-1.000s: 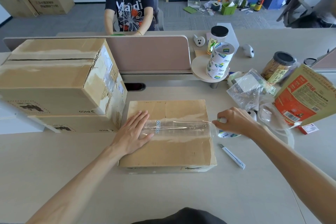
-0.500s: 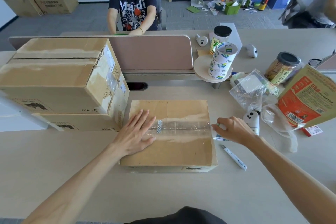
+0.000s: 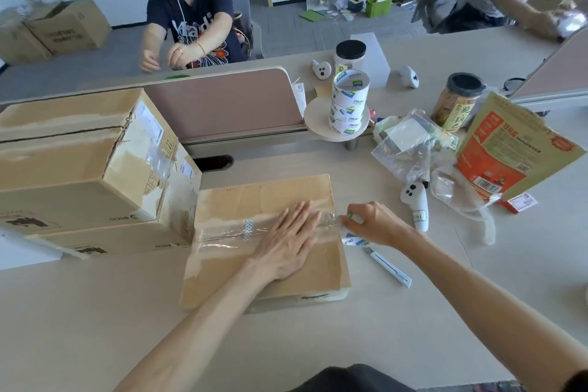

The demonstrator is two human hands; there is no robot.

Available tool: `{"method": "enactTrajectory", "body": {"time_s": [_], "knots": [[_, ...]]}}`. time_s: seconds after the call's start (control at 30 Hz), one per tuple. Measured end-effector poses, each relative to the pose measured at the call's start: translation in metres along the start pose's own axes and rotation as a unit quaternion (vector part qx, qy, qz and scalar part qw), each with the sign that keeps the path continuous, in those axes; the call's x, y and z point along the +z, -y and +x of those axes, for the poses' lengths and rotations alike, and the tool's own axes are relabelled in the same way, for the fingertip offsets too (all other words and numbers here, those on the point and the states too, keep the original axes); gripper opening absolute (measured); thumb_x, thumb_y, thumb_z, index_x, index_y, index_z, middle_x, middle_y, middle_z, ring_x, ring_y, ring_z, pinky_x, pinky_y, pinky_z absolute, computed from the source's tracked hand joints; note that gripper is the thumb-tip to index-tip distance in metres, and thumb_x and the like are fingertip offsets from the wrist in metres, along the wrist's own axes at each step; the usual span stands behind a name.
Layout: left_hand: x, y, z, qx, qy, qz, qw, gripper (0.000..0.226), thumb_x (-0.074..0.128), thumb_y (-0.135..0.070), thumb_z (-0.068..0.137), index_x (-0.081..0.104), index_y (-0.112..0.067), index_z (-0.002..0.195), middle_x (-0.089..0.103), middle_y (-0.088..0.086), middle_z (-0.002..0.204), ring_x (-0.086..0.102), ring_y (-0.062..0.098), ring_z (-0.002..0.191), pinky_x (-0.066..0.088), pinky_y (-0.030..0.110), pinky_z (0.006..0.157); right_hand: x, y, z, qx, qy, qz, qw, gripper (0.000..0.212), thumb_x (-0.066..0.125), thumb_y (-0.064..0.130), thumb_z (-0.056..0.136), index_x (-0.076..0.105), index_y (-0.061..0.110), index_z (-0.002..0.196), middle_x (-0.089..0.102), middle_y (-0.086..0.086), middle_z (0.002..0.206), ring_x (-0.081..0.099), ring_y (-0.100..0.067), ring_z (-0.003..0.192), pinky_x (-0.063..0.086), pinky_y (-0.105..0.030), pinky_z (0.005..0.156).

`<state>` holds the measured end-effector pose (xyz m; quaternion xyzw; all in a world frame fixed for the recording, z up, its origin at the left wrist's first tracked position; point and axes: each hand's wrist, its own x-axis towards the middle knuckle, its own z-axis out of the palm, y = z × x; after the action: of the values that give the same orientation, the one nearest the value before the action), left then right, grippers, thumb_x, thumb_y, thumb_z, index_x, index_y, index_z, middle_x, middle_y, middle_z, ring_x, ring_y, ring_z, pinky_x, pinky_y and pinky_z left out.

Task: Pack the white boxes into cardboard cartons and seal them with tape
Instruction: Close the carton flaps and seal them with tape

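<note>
L hand [image 3: 286, 242] has slid toward right edge of carton [image 3: 254, 280], fingers flat on tape [image 3: 222, 234]; R hand [image 3: 372, 223] grips roll [image 3: 353, 240]. Best done keeping strip taut, pressing outward

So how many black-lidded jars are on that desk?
2. One jar stands behind the stacked tape rolls; the other jar stands further right, beside the orange packet. Clutter could hide more.
</note>
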<state>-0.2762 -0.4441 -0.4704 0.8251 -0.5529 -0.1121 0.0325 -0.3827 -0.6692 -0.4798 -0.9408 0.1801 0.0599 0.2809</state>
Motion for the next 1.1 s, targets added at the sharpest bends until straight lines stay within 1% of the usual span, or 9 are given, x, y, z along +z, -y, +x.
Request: {"method": "enactTrajectory", "body": {"time_s": [0.1,0.23,0.3,0.47,0.53,0.77,0.87,0.97,1.1], "knots": [[0.005,-0.024,0.020,-0.056,0.012,0.008,0.998,0.064,-0.012,-0.045,0.091,-0.022,-0.017,0.147,-0.029,0.004,0.156,-0.025,0.016,0.146,-0.011,0.038,0.121,-0.002,-0.005,0.002,-0.011,0.018,0.020,1.000,0.037,0.054,0.048,0.092,0.051,0.024,0.064,0.051,0.000,0.059,0.052,-0.031,0.065,0.049,-0.034,0.065],[0.007,-0.030,0.028,-0.080,0.015,0.009,0.997,0.064,-0.010,-0.052,0.092,-0.023,-0.020,0.147,-0.030,0.001,0.156,-0.028,0.015,0.144,-0.013,0.039,0.120,-0.016,-0.017,0.003,-0.057,0.053,0.065,0.995,0.038,0.054,0.050,0.093,0.069,0.018,0.080,0.061,-0.002,0.068,0.055,-0.024,0.068,0.047,-0.031,0.069],[0.009,-0.029,0.027,-0.087,0.018,0.002,0.996,0.067,-0.010,-0.056,0.092,-0.019,-0.022,0.149,-0.027,-0.001,0.157,-0.025,0.014,0.145,-0.012,0.038,0.120,-0.026,-0.026,0.004,-0.071,0.078,0.091,0.990,0.040,0.056,0.044,0.096,0.064,0.013,0.073,0.054,0.003,0.062,0.048,-0.015,0.062,0.040,-0.025,0.063],[-0.003,-0.042,0.042,-0.136,-0.028,-0.041,0.989,0.067,0.011,-0.046,0.095,0.036,-0.009,0.145,0.033,0.015,0.153,0.027,0.028,0.144,0.023,0.044,0.117,-0.040,-0.027,0.006,-0.062,0.134,0.129,0.981,0.056,0.059,0.044,0.095,0.031,0.016,0.056,0.028,0.005,0.058,0.026,-0.011,0.054,0.023,-0.026,0.054],[0.000,-0.044,0.044,-0.133,-0.019,-0.027,0.991,0.062,0.014,-0.041,0.100,0.040,-0.005,0.143,0.039,0.018,0.148,0.034,0.033,0.140,0.030,0.051,0.112,-0.047,-0.024,0.009,-0.058,0.146,0.115,0.981,0.055,0.059,0.043,0.095,0.030,0.015,0.057,0.028,0.003,0.061,0.026,-0.014,0.058,0.023,-0.029,0.055],[0.008,-0.040,0.044,-0.147,0.008,0.001,0.989,0.086,-0.030,-0.065,0.081,-0.011,-0.019,0.152,-0.015,0.003,0.162,-0.016,0.018,0.149,0.002,0.044,0.121,-0.075,-0.015,0.018,-0.066,0.185,0.065,0.978,0.049,0.056,0.048,0.093,0.036,0.014,0.065,0.033,-0.002,0.069,0.030,-0.021,0.064,0.028,-0.033,0.061],[0.001,-0.045,0.045,-0.167,0.020,-0.023,0.985,0.089,-0.013,-0.075,0.078,-0.017,-0.024,0.151,-0.028,-0.005,0.156,-0.027,0.011,0.144,-0.008,0.040,0.121,-0.072,-0.027,0.022,-0.047,0.200,0.076,0.976,0.054,0.061,0.055,0.088,0.038,0.015,0.061,0.035,-0.001,0.069,0.032,-0.019,0.063,0.028,-0.031,0.060],[-0.009,-0.055,0.051,-0.189,0.060,0.011,0.980,0.112,0.007,-0.091,0.071,-0.016,-0.017,0.153,-0.030,0.001,0.156,-0.026,0.018,0.146,-0.010,0.043,0.120,-0.070,-0.038,0.025,-0.045,0.193,0.124,0.972,0.052,0.064,0.056,0.087,0.044,0.014,0.064,0.037,0.000,0.066,0.034,-0.017,0.064,0.030,-0.031,0.061],[-0.010,-0.078,0.069,-0.250,0.104,-0.001,0.963,0.109,0.050,-0.060,0.086,-0.020,-0.007,0.151,-0.032,0.017,0.155,-0.029,0.033,0.143,-0.009,0.054,0.117,-0.069,-0.038,0.028,-0.054,0.194,0.155,0.967,0.045,0.068,0.048,0.087,0.051,0.017,0.060,0.042,0.005,0.059,0.037,-0.014,0.060,0.032,-0.027,0.059]]}}
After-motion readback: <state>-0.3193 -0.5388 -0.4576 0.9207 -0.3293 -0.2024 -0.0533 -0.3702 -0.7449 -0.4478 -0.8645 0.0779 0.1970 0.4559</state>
